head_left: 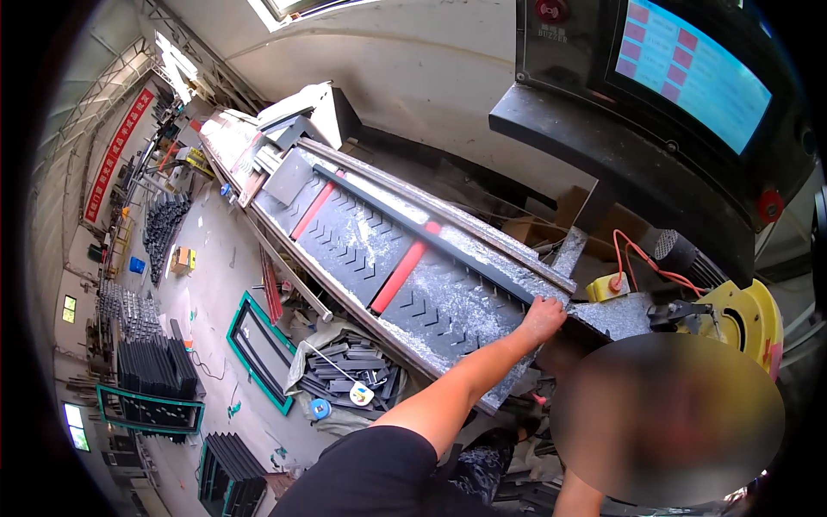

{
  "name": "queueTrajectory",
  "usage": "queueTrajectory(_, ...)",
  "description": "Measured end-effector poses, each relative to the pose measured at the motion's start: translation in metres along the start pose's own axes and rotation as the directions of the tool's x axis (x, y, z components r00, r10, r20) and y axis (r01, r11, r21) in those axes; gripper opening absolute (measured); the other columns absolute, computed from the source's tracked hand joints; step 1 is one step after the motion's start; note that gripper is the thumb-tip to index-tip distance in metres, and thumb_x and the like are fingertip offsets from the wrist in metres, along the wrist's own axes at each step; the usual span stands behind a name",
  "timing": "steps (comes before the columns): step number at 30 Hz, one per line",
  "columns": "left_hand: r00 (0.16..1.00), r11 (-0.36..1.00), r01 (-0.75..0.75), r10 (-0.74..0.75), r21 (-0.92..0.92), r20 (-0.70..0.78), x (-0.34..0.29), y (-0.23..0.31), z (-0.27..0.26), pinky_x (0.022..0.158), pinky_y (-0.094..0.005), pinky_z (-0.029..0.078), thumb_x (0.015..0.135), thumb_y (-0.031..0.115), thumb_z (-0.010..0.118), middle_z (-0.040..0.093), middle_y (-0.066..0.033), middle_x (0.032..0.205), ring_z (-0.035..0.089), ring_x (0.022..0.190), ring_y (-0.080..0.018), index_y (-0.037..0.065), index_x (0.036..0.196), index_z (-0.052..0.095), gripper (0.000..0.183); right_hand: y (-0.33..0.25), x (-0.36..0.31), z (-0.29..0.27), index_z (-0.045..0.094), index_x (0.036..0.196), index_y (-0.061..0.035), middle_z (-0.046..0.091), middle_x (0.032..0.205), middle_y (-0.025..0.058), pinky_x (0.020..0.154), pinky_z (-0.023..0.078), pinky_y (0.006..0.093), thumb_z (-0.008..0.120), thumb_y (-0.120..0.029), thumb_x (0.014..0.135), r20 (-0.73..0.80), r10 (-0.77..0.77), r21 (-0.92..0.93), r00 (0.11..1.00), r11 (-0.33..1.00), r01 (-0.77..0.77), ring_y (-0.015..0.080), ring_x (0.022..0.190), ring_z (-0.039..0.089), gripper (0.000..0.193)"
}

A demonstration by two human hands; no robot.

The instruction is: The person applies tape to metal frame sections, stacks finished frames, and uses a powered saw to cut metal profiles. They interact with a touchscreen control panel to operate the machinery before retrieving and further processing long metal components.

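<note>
My left hand (544,319) reaches across to the near right end of a long dark profile bar (482,268). Its fingers are curled round the bar's end. The bar lies lengthwise along a machine bed (345,250) with dark plates, chevron slots and red strips (398,277), dusted with white shavings. My right forearm (579,497) rises from the lower edge into a blurred oval. That blur hides my right hand and whatever it touches, beside the yellow round machine part (749,323).
A control panel with a lit screen (693,73) and a red button (768,205) overhangs at upper right. Left of the bed, a sack of dark offcuts (353,370) and a green-edged frame (258,345) lie on the floor. Stacked dark profiles (155,369) stand farther left.
</note>
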State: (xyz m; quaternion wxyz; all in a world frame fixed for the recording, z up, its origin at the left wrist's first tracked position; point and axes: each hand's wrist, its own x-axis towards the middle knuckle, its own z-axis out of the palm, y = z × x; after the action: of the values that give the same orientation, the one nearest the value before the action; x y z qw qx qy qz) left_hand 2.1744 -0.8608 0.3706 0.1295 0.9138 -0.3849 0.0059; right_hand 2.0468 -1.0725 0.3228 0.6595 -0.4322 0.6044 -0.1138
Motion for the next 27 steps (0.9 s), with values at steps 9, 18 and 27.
queueTrajectory(9,1.000,0.999,0.010,-0.010,0.049,0.005,-0.008,0.001,0.002,0.079,-0.0405,0.042,0.078,0.027,0.064,0.062,-0.0022,0.092,0.057,0.097,-0.0217,0.016,0.086,0.068,0.014,0.008,-0.011,-0.010,0.054,0.084,-0.0058,0.063,0.070,0.0052,0.041,0.042,0.0204,0.064,-0.025,0.094,0.063,0.001,0.052,0.998,0.999,-0.004,0.0116,0.051,0.057,0.024)
queueTrajectory(18,0.997,0.998,0.038,-0.035,-0.050,0.066,0.002,-0.014,-0.013,0.073,-0.0440,0.047,0.069,0.030,0.077,0.063,-0.0085,0.085,0.062,0.085,-0.0291,0.012,0.090,0.068,0.029,-0.001,-0.027,0.015,0.054,0.081,0.0011,0.065,0.068,0.0153,0.042,0.047,0.0290,0.066,-0.019,0.093,0.036,-0.081,0.101,0.996,0.992,0.077,0.0185,0.049,0.061,0.026)
queueTrajectory(27,0.999,0.999,0.005,-0.003,-0.052,0.039,0.005,0.005,-0.011,0.077,-0.0445,0.043,0.071,0.028,0.077,0.059,-0.0085,0.088,0.058,0.092,-0.0303,0.013,0.091,0.066,0.027,-0.036,-0.124,-0.044,0.063,0.097,0.0018,0.066,0.082,0.0065,0.061,0.052,0.0247,0.060,-0.009,0.093,0.502,-0.193,-0.013,0.843,0.973,0.230,0.0123,0.071,0.063,0.012)
